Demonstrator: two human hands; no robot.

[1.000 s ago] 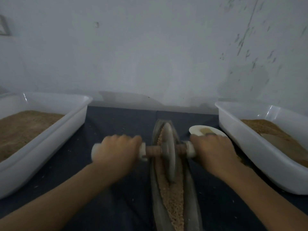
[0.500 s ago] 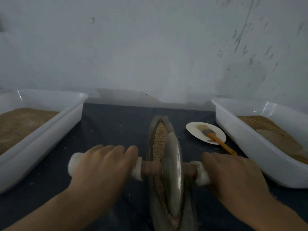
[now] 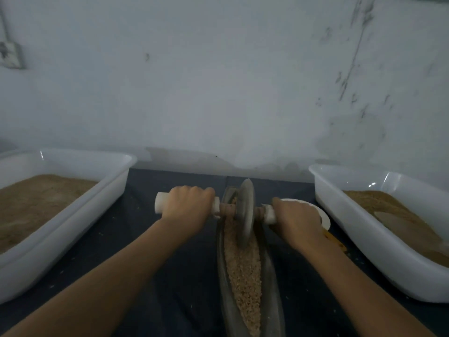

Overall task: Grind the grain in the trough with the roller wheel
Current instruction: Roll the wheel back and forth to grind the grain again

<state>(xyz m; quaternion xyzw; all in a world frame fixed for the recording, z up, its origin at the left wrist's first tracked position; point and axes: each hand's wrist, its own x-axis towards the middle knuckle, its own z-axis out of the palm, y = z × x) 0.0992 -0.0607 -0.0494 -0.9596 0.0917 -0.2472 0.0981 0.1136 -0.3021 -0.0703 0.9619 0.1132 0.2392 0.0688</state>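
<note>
I find the roller wheel point(image 3: 246, 212) standing upright near the far end of the boat-shaped metal trough point(image 3: 269, 271), its rim down in the grain point(image 3: 243, 268) that fills the channel. My left hand point(image 3: 188, 207) has its fingers wrapped over the white left handle point(image 3: 162, 202); my right hand point(image 3: 297, 218) is curled round the right handle. A white tub point(image 3: 73, 215) of brown meal sits left, another tub point(image 3: 379, 242) right. Behind the right hand lies a white dish point(image 3: 323, 216), probably a plate.
</note>
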